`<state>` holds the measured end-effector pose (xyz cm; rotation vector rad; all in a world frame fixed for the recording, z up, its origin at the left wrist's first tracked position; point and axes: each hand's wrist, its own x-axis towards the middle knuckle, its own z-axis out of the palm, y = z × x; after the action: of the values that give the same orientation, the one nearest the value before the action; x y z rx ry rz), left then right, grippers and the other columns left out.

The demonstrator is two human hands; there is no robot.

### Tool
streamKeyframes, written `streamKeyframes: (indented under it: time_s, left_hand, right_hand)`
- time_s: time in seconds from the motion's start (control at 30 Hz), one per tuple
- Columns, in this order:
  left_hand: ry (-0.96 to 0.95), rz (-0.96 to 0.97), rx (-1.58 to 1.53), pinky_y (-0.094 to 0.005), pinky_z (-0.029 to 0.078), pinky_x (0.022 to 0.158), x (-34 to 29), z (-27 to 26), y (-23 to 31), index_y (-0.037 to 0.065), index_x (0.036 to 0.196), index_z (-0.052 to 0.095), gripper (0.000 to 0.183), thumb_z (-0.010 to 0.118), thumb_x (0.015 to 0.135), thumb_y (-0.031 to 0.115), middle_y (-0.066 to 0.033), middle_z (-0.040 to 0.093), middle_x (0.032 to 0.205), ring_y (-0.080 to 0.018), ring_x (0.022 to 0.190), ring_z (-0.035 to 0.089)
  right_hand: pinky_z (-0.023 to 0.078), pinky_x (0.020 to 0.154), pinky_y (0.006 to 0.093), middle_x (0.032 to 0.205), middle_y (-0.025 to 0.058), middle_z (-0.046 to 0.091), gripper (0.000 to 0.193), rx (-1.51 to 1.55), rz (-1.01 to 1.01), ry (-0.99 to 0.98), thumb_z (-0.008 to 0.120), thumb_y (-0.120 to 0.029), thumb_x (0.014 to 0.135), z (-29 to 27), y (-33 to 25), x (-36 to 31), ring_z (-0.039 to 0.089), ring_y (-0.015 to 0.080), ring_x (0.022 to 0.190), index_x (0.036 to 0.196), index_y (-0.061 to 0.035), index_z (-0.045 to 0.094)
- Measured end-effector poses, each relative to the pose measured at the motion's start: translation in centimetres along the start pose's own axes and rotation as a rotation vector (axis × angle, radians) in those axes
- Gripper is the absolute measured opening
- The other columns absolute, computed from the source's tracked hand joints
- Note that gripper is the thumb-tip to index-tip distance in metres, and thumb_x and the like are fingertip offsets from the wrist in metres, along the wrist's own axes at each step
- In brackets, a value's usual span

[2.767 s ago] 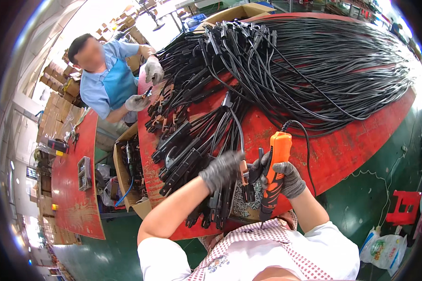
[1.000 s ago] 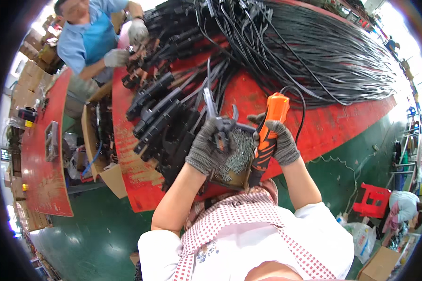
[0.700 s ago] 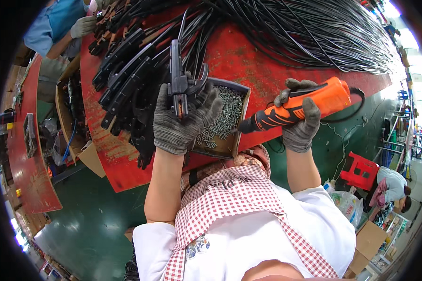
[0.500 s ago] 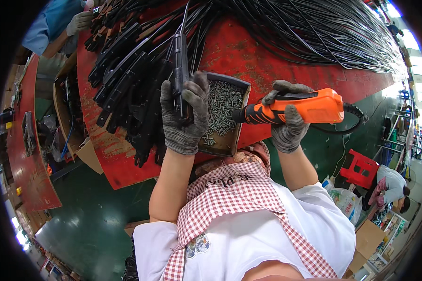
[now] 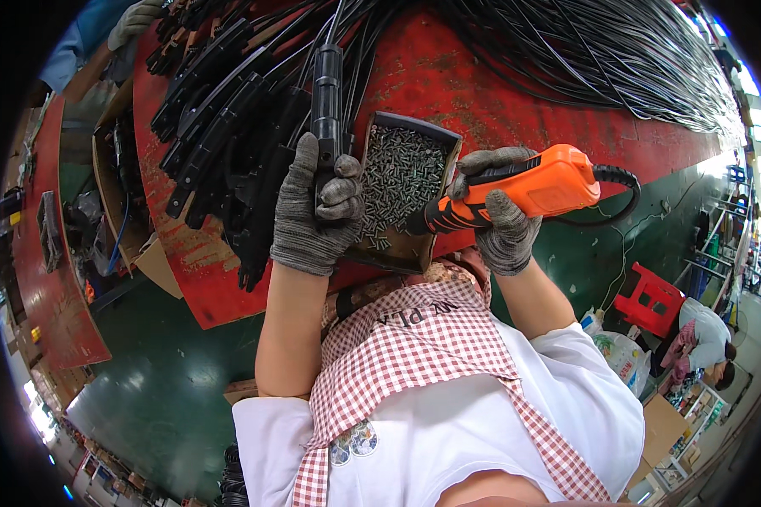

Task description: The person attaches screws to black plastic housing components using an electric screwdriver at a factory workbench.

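Note:
Gloved in grey, my left hand (image 5: 320,211) is closed around the lower end of a black plastic tool handle (image 5: 327,93), which stands roughly upright with a cable leading off its far end. In my right hand (image 5: 509,215) lies an orange and black power screwdriver (image 5: 554,182), its body pointing left. The black nose of the screwdriver is over the right side of an open cardboard box (image 5: 414,258) full of small metal screws (image 5: 402,173). Whether a screw sits on its tip is too small to tell. The box is between my hands on the red table (image 5: 423,68).
Piled black handles (image 5: 220,144) lie left of my left hand. Bundled black cables (image 5: 600,59) spread across the far side. A black cord (image 5: 630,190) curves from the screwdriver. At the upper left shows another person's gloved hand (image 5: 134,24); a red stool (image 5: 648,300) stands at the right.
My right hand has brought the screwdriver slightly left, its nose now over the screws. My left hand has shifted a little left, and the handle shows more of its length.

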<state>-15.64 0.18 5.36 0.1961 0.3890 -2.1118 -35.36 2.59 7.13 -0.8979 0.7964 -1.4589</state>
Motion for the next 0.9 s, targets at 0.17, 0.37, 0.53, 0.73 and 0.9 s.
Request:
streamKeyframes:
  time_s: [0.17,0.37,0.53,0.73,0.9]
  left_hand:
    - [-0.045,-0.014,0.009,-0.0177,0.042,0.031,0.0,-0.9,0.3,-0.003,0.087,0.047,0.034,0.044,0.085,0.031,-0.013,0.052,0.07,-0.0125,0.048,0.053]
    - [0.023,0.031,0.079,-0.0128,0.036,0.031,0.0,-0.3,0.0,-0.005,0.077,0.043,0.041,0.045,0.084,0.035,-0.0056,0.043,0.055,-0.0053,0.04,0.041]
    - [0.025,0.052,0.071,-0.0152,0.039,0.032,0.1,-0.8,0.2,-0.003,0.084,0.045,0.036,0.045,0.085,0.032,-0.0096,0.048,0.065,-0.0086,0.044,0.047]
    - [0.049,0.056,0.079,-0.0134,0.038,0.031,0.1,-0.2,0.0,-0.005,0.077,0.043,0.04,0.047,0.084,0.034,-0.006,0.044,0.06,-0.0057,0.041,0.043]
    - [0.023,0.026,0.076,-0.013,0.037,0.031,0.0,-0.4,0.3,-0.005,0.076,0.044,0.04,0.048,0.083,0.035,-0.006,0.043,0.058,-0.0057,0.039,0.041]
  right_hand:
    - [0.045,0.067,0.0265,0.08,0.0077,0.056,0.036,-0.034,0.062,-0.086,0.065,-0.018,0.069,-0.3,0.7,-0.4,0.054,0.0137,0.072,0.095,0.0016,0.051]
    - [0.045,0.066,0.0247,0.082,0.0064,0.056,0.034,-0.039,0.121,-0.09,0.066,-0.019,0.068,-0.3,1.2,-0.9,0.053,0.0119,0.072,0.093,0.0001,0.053]
    - [0.045,0.065,0.0237,0.08,0.0059,0.056,0.035,0.01,0.161,-0.058,0.067,-0.02,0.068,0.5,1.4,-1.0,0.054,0.0117,0.071,0.093,-0.0001,0.053]
    - [0.045,0.064,0.0244,0.079,0.0063,0.056,0.035,-0.009,0.137,-0.093,0.067,-0.02,0.068,0.2,1.5,-0.5,0.054,0.0122,0.07,0.093,0.0005,0.053]
    - [0.045,0.063,0.0252,0.078,0.0068,0.056,0.036,0.007,0.068,-0.051,0.067,-0.021,0.068,1.1,0.1,0.1,0.055,0.0137,0.068,0.092,0.0017,0.052]
